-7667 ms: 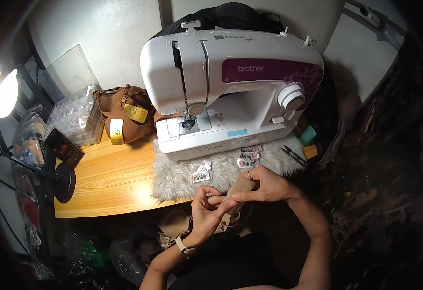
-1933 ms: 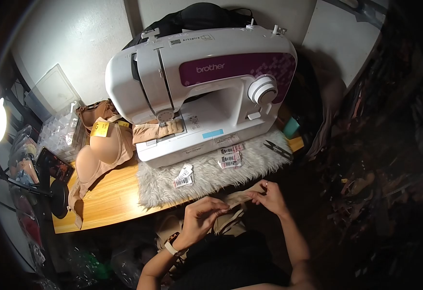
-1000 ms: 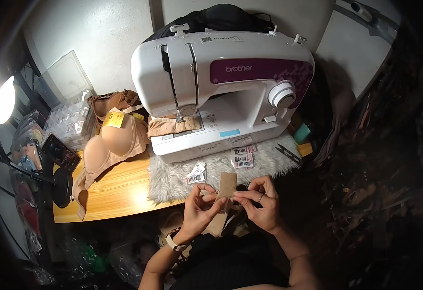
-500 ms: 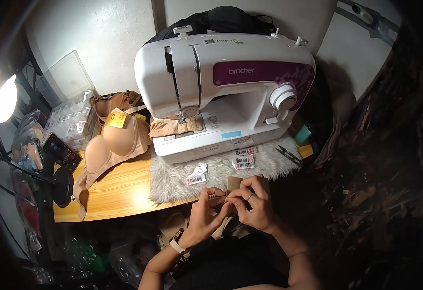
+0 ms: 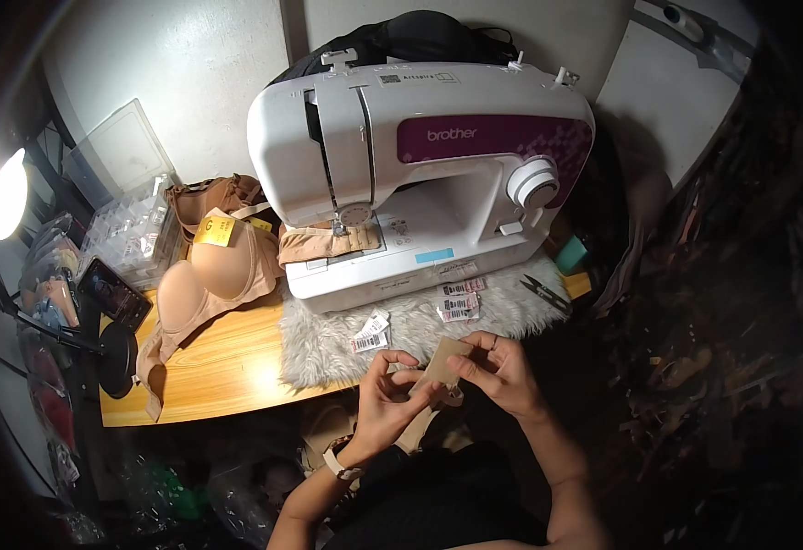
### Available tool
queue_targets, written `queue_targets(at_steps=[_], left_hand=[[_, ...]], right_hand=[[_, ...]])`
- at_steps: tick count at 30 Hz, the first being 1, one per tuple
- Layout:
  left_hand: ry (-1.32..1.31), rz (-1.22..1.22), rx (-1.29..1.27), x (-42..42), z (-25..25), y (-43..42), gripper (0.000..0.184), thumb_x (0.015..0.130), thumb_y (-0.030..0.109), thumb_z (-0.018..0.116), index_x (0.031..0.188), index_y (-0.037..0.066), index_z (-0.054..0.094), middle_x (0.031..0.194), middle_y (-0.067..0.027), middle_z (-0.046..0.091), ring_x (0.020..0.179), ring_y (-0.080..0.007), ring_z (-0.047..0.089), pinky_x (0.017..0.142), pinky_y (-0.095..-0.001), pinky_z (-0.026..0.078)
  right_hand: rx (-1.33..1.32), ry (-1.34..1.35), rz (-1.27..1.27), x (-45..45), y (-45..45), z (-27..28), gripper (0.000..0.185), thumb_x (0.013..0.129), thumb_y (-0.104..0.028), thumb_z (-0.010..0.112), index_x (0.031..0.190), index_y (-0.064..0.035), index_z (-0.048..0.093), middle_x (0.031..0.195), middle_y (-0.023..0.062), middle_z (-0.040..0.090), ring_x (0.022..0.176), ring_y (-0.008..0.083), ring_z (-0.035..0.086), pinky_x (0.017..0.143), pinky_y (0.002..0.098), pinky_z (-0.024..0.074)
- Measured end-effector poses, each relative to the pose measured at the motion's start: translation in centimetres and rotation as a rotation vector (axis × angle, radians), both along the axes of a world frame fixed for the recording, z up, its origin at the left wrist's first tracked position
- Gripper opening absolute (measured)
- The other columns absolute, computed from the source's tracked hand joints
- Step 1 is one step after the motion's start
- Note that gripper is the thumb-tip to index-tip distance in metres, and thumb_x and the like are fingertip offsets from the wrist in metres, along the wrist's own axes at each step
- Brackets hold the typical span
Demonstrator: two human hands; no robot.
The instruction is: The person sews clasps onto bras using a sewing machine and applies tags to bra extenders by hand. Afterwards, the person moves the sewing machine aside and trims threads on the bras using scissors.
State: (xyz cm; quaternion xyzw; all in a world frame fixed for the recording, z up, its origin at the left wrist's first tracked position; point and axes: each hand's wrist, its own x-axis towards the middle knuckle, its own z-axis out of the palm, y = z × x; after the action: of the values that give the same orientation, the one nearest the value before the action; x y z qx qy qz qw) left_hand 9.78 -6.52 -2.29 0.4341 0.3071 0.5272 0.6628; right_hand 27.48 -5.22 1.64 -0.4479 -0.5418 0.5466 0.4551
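Observation:
Between my two hands, in front of the table edge, is a small flat beige fabric piece (image 5: 445, 357). My left hand (image 5: 388, 396) pinches its lower left end. My right hand (image 5: 502, 374) grips the right side, thumb on top. Beyond them stands a white and purple sewing machine (image 5: 475, 197). Under its needle lies a beige bra band (image 5: 332, 244) with a row of hooks or eyes. It runs left towards a beige padded bra (image 5: 222, 272) bearing a yellow tag (image 5: 216, 231).
A grey fur mat (image 5: 328, 353) under the machine carries printed labels (image 5: 370, 335) and thread snips (image 5: 545, 295). Left on the wooden table (image 5: 222, 380) are a phone (image 5: 115, 293), a clear plastic case (image 5: 131, 225) and a lit lamp (image 5: 2, 206).
The beige fabric piece has turned and shows more of its flat face. My right hand has shifted right and re-gripped it. The view has moved slightly.

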Motion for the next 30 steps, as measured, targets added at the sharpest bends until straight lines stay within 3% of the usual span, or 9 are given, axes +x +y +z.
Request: queue_targets(at_steps=[9,13,17,19,20,23,30], left_hand=[[-0.220,0.114,-0.046,0.4,-1.2,-0.5,0.031,0.084,-0.006,0.061,0.102,0.001,0.038,0.084,-0.0147,0.066,0.074,-0.0145,0.064,0.065,-0.0240,0.054],[-0.178,0.095,-0.101,0.6,-0.4,-0.5,0.031,0.084,-0.003,0.063,0.101,0.003,0.038,0.079,-0.0123,0.066,0.069,-0.0134,0.064,0.062,-0.0233,0.052],[-0.090,0.064,-0.094,0.8,0.1,-0.6,0.033,0.083,-0.003,0.064,0.102,0.003,0.038,0.082,-0.0138,0.067,0.071,-0.0147,0.065,0.064,-0.0247,0.054],[-0.048,0.047,-0.077,0.6,0.3,-0.5,0.034,0.083,-0.003,0.064,0.103,0.003,0.038,0.082,-0.0143,0.067,0.073,-0.0153,0.065,0.066,-0.0251,0.054],[-0.018,0.020,-0.057,0.4,0.3,-0.4,0.034,0.083,-0.004,0.063,0.105,0.002,0.037,0.085,-0.0151,0.067,0.076,-0.0147,0.065,0.067,-0.0239,0.053],[0.006,-0.010,-0.030,0.0,0.0,-0.2,0.035,0.084,-0.005,0.061,0.108,0.002,0.036,0.087,-0.0154,0.067,0.080,-0.0139,0.064,0.069,-0.0228,0.052],[0.089,-0.079,-0.004,-0.4,0.8,0.2,0.035,0.086,-0.004,0.059,0.112,0.002,0.036,0.088,-0.0133,0.067,0.084,-0.0124,0.063,0.071,-0.0233,0.051]], right_hand=[[-0.009,0.098,0.057,-0.3,0.4,-0.8,0.014,0.085,-0.011,0.066,0.088,0.0011,0.060,0.076,-0.0010,0.061,0.066,0.0018,0.052,0.059,0.0167,0.0414],[-0.125,0.136,0.189,0.8,2.3,-0.6,0.017,0.084,-0.012,0.067,0.091,0.0025,0.061,0.079,0.0015,0.062,0.070,0.0045,0.054,0.064,0.0194,0.0434],[-0.057,-0.046,0.457,1.4,4.1,1.0,0.027,0.083,-0.017,0.068,0.099,0.0044,0.063,0.081,0.0040,0.064,0.074,0.0073,0.056,0.067,0.0237,0.0455],[0.023,-0.335,0.603,1.6,4.9,1.4,0.027,0.082,-0.023,0.069,0.090,0.0026,0.065,0.073,0.0036,0.063,0.070,0.0056,0.052,0.063,0.0248,0.0438],[0.076,-0.334,0.551,1.5,5.0,0.7,0.029,0.081,-0.027,0.070,0.080,0.0016,0.064,0.065,0.0037,0.059,0.065,0.0058,0.047,0.059,0.0264,0.0415],[0.127,-0.349,0.538,1.4,5.0,0.7,0.028,0.082,-0.024,0.070,0.075,0.0018,0.061,0.064,0.0032,0.057,0.064,0.0060,0.045,0.058,0.0272,0.0402],[0.125,-0.322,0.502,1.2,4.5,1.4,0.019,0.082,-0.018,0.069,0.083,0.0013,0.065,0.068,0.0046,0.060,0.069,0.0067,0.050,0.064,0.0263,0.0426]])
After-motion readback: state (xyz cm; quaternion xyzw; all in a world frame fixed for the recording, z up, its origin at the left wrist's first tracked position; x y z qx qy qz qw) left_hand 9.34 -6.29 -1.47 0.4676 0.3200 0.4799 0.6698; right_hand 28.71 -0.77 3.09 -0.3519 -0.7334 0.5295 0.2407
